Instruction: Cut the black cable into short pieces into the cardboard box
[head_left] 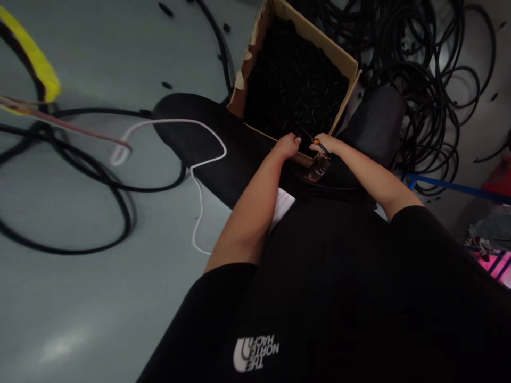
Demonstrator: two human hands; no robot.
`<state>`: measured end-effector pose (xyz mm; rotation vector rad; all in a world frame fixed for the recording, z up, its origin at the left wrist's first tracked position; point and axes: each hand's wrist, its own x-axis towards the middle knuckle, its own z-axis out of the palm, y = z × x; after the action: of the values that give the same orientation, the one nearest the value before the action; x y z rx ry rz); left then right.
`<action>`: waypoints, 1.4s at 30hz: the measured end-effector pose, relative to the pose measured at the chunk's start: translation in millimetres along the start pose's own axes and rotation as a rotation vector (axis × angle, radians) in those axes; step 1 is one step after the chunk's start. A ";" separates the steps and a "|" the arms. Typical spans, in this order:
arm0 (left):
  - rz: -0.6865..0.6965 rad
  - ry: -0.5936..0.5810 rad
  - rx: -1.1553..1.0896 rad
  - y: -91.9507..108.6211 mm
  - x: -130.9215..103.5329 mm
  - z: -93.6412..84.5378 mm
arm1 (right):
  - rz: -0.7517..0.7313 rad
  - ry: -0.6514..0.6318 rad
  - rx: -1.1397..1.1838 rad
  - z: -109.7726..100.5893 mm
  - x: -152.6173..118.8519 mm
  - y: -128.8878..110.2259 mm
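Observation:
Over the near edge of an open cardboard box, both my hands are close together. The box holds a heap of short black tube pieces. My right hand is closed around a scissors-like tool with orange and black parts; its dark end points into the box. Just to the left, my left hand is closed, fingers pinched at a dark piece that looks like black tube. Against the dark heap, its length and end are hard to make out.
Coiled black hose lies right of the box, with more loops of black hose on the left floor. A white cable crosses my leg. A yellow-edged item is at upper left, a blue bar at right.

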<state>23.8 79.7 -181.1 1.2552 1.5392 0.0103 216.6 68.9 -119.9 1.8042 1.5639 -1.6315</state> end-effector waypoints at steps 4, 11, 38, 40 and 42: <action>0.020 0.076 -0.532 7.8 -7.9 -14.5 | 0.051 -0.043 0.254 -0.7 -6.9 -3.6; 0.111 0.308 -0.843 18.3 -21.3 -46.7 | -0.064 -0.190 0.650 16.6 -61.3 6.6; 0.115 -0.122 -0.663 35.9 -37.8 -26.9 | -0.242 0.195 0.067 -29.3 -16.6 3.8; 0.128 -0.148 -0.604 34.0 -37.4 -24.7 | -0.245 0.195 0.029 -28.8 -13.3 5.3; 0.143 -0.128 -0.543 30.0 -33.8 -23.5 | -0.261 0.169 0.016 -27.2 -10.6 5.1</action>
<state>22.2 82.9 -130.3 0.9052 1.2215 0.4064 238.0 81.9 -104.1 1.8535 1.9360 -1.6380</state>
